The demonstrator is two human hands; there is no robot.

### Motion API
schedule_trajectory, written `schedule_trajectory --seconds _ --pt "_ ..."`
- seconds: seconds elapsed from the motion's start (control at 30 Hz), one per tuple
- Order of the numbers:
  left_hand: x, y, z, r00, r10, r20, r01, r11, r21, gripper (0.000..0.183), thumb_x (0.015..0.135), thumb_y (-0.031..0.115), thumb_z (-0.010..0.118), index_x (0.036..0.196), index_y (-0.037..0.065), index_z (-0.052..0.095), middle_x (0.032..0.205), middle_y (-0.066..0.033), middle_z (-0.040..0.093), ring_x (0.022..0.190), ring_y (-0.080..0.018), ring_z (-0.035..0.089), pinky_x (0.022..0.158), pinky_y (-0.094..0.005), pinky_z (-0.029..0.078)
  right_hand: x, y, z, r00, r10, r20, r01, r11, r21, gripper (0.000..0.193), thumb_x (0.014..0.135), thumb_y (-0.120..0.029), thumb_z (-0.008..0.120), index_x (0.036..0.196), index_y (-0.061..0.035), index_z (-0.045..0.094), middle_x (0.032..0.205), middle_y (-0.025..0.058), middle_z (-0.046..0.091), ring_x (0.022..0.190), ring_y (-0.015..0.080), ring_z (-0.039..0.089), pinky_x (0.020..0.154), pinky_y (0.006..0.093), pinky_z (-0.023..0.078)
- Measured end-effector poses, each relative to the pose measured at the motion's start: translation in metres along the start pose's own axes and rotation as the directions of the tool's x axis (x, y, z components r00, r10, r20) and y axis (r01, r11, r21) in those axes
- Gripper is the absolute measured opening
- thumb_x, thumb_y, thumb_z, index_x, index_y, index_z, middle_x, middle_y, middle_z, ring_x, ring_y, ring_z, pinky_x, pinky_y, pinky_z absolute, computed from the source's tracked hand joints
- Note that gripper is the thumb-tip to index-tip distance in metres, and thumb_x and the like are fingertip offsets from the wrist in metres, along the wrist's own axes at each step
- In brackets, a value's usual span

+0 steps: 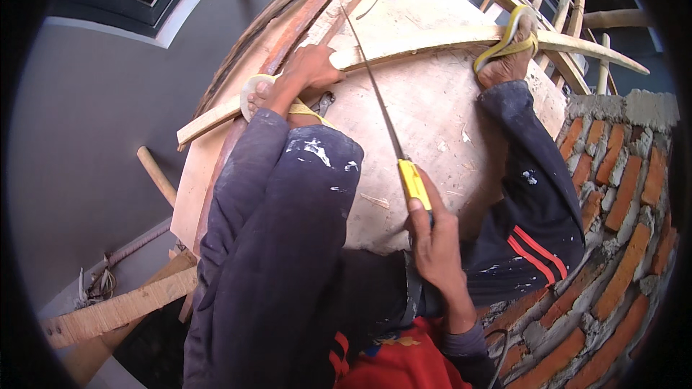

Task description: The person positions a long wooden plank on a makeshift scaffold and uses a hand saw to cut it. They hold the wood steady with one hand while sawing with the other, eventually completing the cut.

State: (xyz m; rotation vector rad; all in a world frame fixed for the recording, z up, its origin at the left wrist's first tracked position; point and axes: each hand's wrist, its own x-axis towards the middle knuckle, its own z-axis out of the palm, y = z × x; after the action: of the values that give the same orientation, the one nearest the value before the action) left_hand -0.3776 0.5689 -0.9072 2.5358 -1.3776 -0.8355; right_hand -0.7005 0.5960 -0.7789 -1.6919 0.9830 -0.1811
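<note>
"What is lying across the big board (422,122)?"

"A long, pale strip of wood (425,41). It is bending like a bow and poking out past the board's left and right edges."

"How is the board looking?"

"Flat, pale and dusty. Little wood bits are lying on it. Long, rough, reddish-brown planks (306,21) are running along its left edge. Outside its right edge, a bumpy wall of orange bricks (623,191) is showing gray stuff between them."

"What is the right hand (435,241) doing?"

"It is wrapping around the yellow handle of a saw (412,180). The thin metal blade is pointing toward the far edge and crossing in front of the strip. I can't tell if they are touching."

"And the left hand (306,75)?"

"It is resting on the strip, to the left of the blade. I can't tell if its fingers are closing around the wood. Two feet in yellow-strapped sandals (508,50) are standing at the strip, one on each side of the blade."
</note>
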Motion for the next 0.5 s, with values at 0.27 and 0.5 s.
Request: schedule_trajectory --seconds 0.27,0.5 --pt "0.013 -0.01 -0.001 0.998 0.054 0.007 -0.055 0.998 0.045 0.053 0.064 0.036 0.075 0.099 -0.003 0.07 0.094 -0.0274 0.068 0.089 -0.0402 0.067 0.082 -0.044 0.052 -0.003 -0.011 -0.003 1.0 0.006 -0.001 -0.006 0.998 -0.067 0.043 0.101 -0.016 0.044 0.142 -0.0016 0.042 0.062 0.004 0.045 0.057 0.0108 0.044 0.056 0.0298 0.041" --pt "0.01 -0.005 -0.001 1.0 -0.006 0.027 0.006 1.0 0.016 0.059 0.064 0.038 0.075 0.105 -0.004 0.068 0.101 -0.0267 0.068 0.097 -0.0387 0.066 0.088 -0.0419 0.051 0.037 0.001 0.019 0.997 0.08 -0.005 -0.081 0.994 -0.072 0.043 0.101 -0.016 0.043 0.143 -0.0053 0.042 0.062 0.0038 0.045 0.056 0.0099 0.043 0.055 0.029 0.04"
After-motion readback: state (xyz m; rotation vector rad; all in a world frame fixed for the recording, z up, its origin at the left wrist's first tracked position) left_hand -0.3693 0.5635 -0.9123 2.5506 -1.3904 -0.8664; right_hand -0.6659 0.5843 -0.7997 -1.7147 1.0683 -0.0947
